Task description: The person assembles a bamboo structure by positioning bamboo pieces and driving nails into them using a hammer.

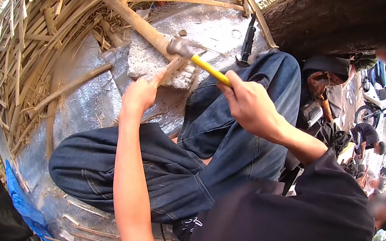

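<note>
My right hand [249, 104] is wrapped around the yellow handle of a hammer [210, 70]. The hammer's metal head, slightly blurred, is over the end of a short wooden piece [172, 69]. My left hand [140, 96] grips the other end of that piece, index finger stretched along it. Beneath lies a rough pale stone block [143, 60]. A long bamboo pole [140, 25] rests across the block, its near end beside the hammer head. Whether the short piece touches the pole cannot be made out.
Bamboo strips [6, 89] are heaped at the left and back. A black-handled tool [247, 41] lies beyond my knee, near a thick tree trunk [336, 7]. Silvery sheeting [84, 105] covers the ground. A blue tarp [24, 205] is at left; people and a motorbike [372, 104] are at right.
</note>
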Demonstrator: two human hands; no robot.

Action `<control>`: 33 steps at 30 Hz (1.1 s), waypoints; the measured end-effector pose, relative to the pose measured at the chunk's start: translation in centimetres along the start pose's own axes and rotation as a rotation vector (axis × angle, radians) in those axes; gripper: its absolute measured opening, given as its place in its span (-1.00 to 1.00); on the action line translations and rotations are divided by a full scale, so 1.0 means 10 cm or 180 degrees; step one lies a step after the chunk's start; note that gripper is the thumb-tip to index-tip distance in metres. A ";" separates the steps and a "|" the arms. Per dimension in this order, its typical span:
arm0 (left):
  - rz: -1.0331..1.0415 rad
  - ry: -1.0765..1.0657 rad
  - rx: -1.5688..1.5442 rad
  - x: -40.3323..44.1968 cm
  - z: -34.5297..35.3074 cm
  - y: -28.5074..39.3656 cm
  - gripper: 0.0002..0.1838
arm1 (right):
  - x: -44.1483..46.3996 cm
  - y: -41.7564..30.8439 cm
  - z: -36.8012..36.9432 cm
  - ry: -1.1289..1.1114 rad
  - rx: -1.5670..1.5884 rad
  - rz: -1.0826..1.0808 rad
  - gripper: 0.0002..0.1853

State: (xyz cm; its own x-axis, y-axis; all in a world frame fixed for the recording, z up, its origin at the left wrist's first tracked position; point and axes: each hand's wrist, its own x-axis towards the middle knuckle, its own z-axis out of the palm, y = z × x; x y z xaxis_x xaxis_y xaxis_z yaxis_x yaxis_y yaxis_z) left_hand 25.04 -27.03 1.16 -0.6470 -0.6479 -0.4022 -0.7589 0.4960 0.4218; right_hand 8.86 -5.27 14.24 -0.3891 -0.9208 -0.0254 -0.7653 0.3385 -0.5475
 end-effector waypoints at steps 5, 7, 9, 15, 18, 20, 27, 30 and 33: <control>-0.0109 -0.0099 -0.0173 -0.01 -0.10 0.13 -0.21 | 0.06 0.25 0.35 -0.0230 -0.0626 -0.0027 -0.77; -0.0563 -0.0253 -0.0101 -0.03 -0.17 0.20 -0.24 | 0.13 0.24 0.32 -0.0345 -0.0700 0.0146 -0.78; -0.0468 -0.0248 -0.0055 0.01 -0.10 0.13 -0.40 | 0.10 0.14 0.23 -0.0400 -0.0583 0.0080 -0.77; 0.0503 -0.0287 0.0432 0.24 0.21 -0.30 -0.53 | 0.10 -0.11 -0.17 0.0331 0.0150 0.0062 -0.79; 0.0526 -0.0235 0.0452 0.30 0.30 -0.35 -0.44 | 0.07 -0.04 -0.02 0.0418 0.0269 0.0208 -0.79; 0.0457 -0.0209 0.0438 0.26 0.28 -0.29 -0.44 | 0.06 0.21 0.29 0.0107 0.0088 0.0438 -0.76; -0.0079 -0.0192 -0.0215 0.12 0.07 -0.05 -0.01 | 0.08 -0.17 -0.12 0.0494 0.0296 0.0238 -0.77; -0.0176 -0.0236 -0.0267 0.14 0.07 -0.06 0.00 | 0.04 -0.04 -0.01 0.0408 0.0319 -0.0202 -0.79; -0.0342 -0.0056 -0.0135 0.18 0.10 -0.10 -0.56 | 0.03 0.03 0.04 0.0322 0.0586 -0.0018 -0.80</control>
State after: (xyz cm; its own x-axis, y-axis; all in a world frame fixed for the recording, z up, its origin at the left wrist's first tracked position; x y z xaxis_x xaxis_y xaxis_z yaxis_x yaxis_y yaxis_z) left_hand 24.55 -28.09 -0.79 -0.5634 -0.6857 -0.4609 -0.8205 0.3990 0.4094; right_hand 8.71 -5.50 13.69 -0.4417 -0.8954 0.0570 -0.6645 0.2838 -0.6913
